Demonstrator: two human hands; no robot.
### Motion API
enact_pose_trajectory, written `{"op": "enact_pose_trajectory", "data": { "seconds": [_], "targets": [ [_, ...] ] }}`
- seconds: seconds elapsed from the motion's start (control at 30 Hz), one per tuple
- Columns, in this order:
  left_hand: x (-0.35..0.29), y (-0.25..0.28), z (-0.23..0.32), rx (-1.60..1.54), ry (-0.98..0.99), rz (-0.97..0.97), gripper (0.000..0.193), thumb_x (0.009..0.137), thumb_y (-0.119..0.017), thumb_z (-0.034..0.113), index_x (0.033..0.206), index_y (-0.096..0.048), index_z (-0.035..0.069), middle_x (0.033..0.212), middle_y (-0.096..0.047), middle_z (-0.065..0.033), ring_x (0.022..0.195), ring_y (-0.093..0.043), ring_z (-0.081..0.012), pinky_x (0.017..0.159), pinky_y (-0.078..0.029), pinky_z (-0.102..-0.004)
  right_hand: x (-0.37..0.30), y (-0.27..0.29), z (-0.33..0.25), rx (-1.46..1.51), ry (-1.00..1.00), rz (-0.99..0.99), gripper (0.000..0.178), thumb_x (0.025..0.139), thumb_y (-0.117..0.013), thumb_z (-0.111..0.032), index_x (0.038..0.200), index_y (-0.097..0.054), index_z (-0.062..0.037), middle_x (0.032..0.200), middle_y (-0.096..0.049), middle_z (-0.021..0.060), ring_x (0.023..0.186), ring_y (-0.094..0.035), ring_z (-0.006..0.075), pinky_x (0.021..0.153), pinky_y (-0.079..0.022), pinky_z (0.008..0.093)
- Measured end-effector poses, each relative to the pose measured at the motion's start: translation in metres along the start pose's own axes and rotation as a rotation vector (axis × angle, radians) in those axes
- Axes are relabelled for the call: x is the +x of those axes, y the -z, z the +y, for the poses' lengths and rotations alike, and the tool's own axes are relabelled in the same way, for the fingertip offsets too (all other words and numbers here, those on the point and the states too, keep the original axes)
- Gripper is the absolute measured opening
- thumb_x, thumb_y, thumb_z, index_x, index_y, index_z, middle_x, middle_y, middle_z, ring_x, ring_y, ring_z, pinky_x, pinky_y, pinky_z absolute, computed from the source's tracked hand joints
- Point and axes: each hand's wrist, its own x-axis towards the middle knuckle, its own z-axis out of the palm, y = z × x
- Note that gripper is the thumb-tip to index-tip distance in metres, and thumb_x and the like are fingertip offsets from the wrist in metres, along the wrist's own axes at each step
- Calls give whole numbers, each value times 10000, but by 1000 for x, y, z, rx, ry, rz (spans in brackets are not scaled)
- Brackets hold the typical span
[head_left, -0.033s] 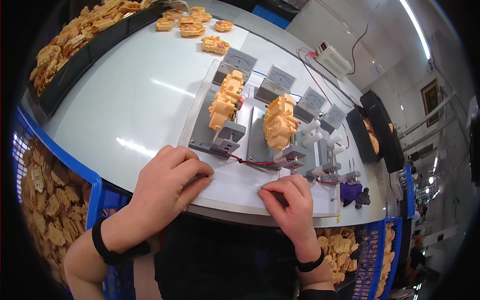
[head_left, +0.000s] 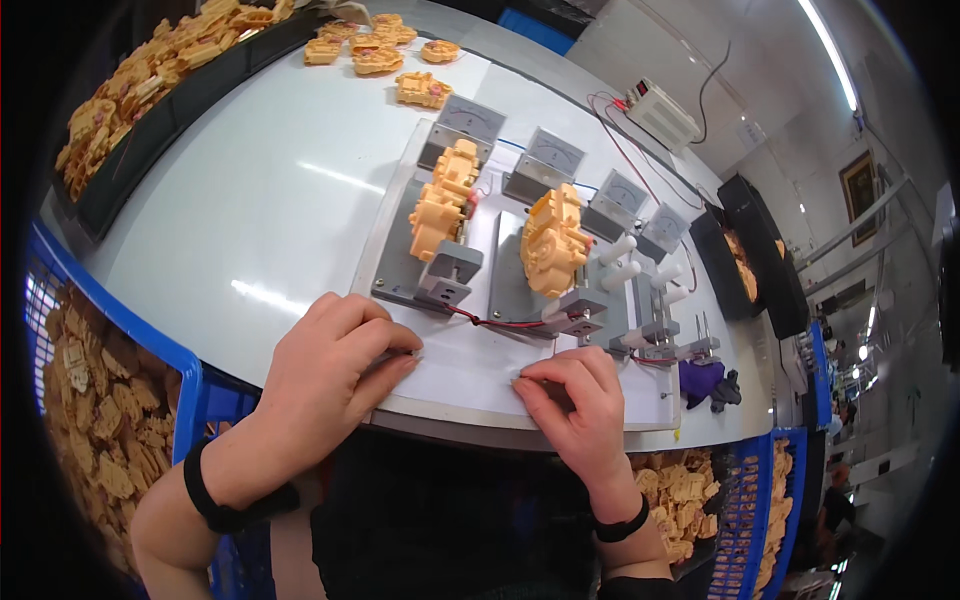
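My left hand (head_left: 325,365) rests near the front edge of a white board (head_left: 462,378), thumb and fingertips pinched together. My right hand (head_left: 582,405) pinches in the same way to its right. A tiny pale bit shows at the fingertips of each, too small to name. Beyond my hands, two orange-yellow plastic housings, a left one (head_left: 440,210) and a right one (head_left: 555,245), stand upright on grey metal test fixtures. A red and black wire pair (head_left: 480,320) runs between the fixture blocks. Neither hand touches the housings.
Several needle meters (head_left: 555,155) stand behind the fixtures. White-capped posts (head_left: 622,272) are at the right. Loose housings (head_left: 422,90) lie at the back. A black tray (head_left: 150,135) and blue crates (head_left: 190,385) hold many more. A power supply (head_left: 660,115) sits far right.
The view has shifted very slightly, moving the fixtures a little to the left in the picture. Both hands keep the same pinched pose.
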Motion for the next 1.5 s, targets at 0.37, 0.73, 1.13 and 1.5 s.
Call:
{"op": "enact_pose_trajectory", "data": {
  "seconds": [0.37,0.73,1.13,1.5],
  "targets": [
    [-3,-7,-1,-22,51,67,175,785,-746,-27,936,-696,43,923,-571,-89,899,-560,-259,795,-464,-348,3,-1,-3,80,-25,118,353,801,-840,-172,1114,-698,-90,949,-648,51,810,-598,221,755,-446,350],
    [-4,-6,0,-20,70,65,166,768,-751,-58,875,-661,31,914,-561,-88,879,-559,-250,781,-451,-330,2,-1,0,104,-9,138,332,791,-849,-182,1078,-703,-99,922,-654,38,796,-605,227,726,-424,349],
    [-7,-4,-2,-22,87,51,165,780,-729,-75,888,-650,21,935,-550,-96,881,-559,-244,781,-453,-325,1,-3,-2,125,-22,144,295,785,-848,-173,1036,-704,-113,900,-659,2,777,-609,193,722,-416,333],
    [-5,-1,1,-20,92,27,135,829,-720,-29,948,-687,26,944,-560,-96,876,-559,-232,763,-474,-312,1,-4,-1,93,-2,159,287,764,-859,-164,1005,-711,-117,867,-651,3,742,-595,196,701,-409,333]
  ]
}}
